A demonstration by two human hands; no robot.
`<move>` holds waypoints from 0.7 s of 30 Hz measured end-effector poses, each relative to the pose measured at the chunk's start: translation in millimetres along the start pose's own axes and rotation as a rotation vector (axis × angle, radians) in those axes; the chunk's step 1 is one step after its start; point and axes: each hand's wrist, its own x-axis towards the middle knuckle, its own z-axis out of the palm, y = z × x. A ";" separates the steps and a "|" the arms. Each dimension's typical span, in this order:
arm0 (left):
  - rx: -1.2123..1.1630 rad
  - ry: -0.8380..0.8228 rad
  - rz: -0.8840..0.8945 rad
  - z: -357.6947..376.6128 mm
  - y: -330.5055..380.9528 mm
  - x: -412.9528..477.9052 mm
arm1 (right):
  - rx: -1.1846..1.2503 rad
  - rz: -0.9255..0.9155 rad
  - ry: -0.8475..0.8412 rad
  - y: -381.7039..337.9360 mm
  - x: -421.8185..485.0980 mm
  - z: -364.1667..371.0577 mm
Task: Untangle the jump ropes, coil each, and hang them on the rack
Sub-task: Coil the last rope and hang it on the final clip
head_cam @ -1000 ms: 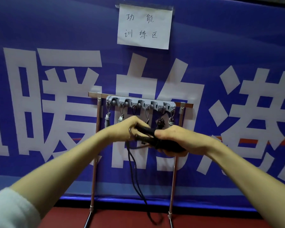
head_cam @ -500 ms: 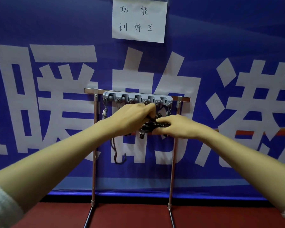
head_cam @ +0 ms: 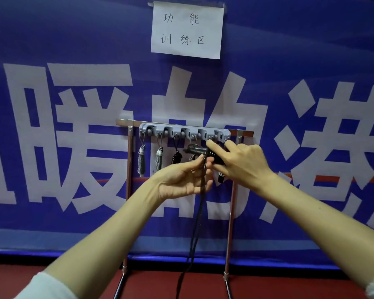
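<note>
Since half a sec ago the left hand [head_cam: 181,180] has dropped from up by the hooks and flipped palm-up, and the black jump rope [head_cam: 198,212] now trails right down to the floor [head_cam: 289,283]. Left fingers pinch the cord just under the handles [head_cam: 195,148]. The right hand [head_cam: 244,162] is wrapped round those, lying roughly sideways and poking left. The grey hook strip [head_cam: 184,131] sits just above the right index finger, so that hand's nearer. Rope looks far from coiled though.

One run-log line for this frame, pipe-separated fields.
step: coiling | right hand: grips black rope bundle | left hand: pinches its loose strand | rack: other coiled ropes hung
</note>
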 end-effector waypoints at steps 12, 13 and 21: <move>1.761 0.631 0.809 -5.1 -11.0 10.0 | 0.019 0.063 -0.410 -4.5 -13.5 -5.2; 1.921 0.650 0.971 -7.3 -13.6 12.5 | 0.027 0.091 -0.405 -5.4 -12.4 -4.2; 0.779 0.438 0.745 8.1 -23.6 14.2 | 0.114 0.254 -0.125 -3.5 -3.5 1.2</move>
